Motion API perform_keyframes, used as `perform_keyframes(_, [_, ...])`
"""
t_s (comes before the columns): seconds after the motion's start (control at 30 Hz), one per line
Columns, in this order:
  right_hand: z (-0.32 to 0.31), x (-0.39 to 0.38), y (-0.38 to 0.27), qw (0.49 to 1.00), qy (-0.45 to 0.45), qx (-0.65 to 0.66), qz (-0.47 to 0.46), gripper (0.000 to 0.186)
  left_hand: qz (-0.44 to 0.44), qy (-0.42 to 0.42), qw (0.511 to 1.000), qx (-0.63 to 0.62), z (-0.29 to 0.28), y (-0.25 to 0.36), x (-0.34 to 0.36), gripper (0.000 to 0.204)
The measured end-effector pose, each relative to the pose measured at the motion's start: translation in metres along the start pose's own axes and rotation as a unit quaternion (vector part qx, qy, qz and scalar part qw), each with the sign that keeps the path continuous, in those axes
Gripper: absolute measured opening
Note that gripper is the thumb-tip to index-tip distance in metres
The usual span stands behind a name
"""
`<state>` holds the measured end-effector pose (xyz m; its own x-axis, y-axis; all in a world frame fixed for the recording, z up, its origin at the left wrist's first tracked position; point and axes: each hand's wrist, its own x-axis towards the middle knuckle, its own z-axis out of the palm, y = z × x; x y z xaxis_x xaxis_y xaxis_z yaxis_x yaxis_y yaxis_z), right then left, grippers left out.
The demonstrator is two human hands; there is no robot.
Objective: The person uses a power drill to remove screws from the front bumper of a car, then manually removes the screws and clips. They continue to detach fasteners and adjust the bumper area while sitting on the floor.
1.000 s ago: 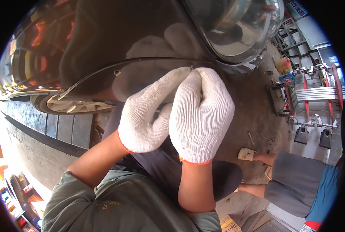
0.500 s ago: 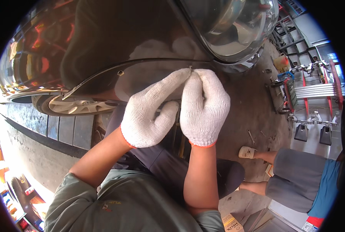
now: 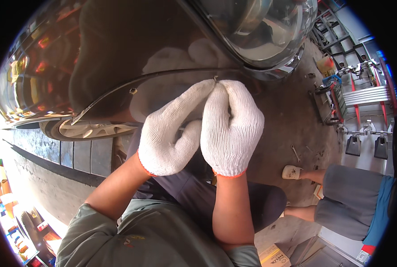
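Two white knit gloves meet at the dark car panel's lower edge (image 3: 171, 75), just left of the headlight (image 3: 260, 31). A tan cardboard box (image 3: 274, 256) lies near, low right, and a yellow container (image 3: 325, 64) stands far right. The left hand (image 3: 171, 133) and right hand (image 3: 232, 127) rise from below, fingertips pressed together and pinched on a small metal clip (image 3: 215, 80) at that edge. A second person's grey-clad legs (image 3: 345, 200) are at right.
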<state>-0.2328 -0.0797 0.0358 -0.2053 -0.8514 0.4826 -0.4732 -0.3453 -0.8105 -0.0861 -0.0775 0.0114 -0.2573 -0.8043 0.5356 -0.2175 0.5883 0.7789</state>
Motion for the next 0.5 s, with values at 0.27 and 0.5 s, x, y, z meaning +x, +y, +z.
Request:
perform_keyframes(0.27, [0.0,0.003,-0.004,1.0,-0.007,-0.023,0.015,0.012,0.015,-0.005,1.0,0.005,-0.001,-0.005,0.002,0.063])
perform_keyframes(0.5, [0.016,-0.003,-0.016,0.997,0.054,-0.021,0.05,0.016,0.001,-0.024,1.0,0.02,-0.01,-0.001,0.004,0.058])
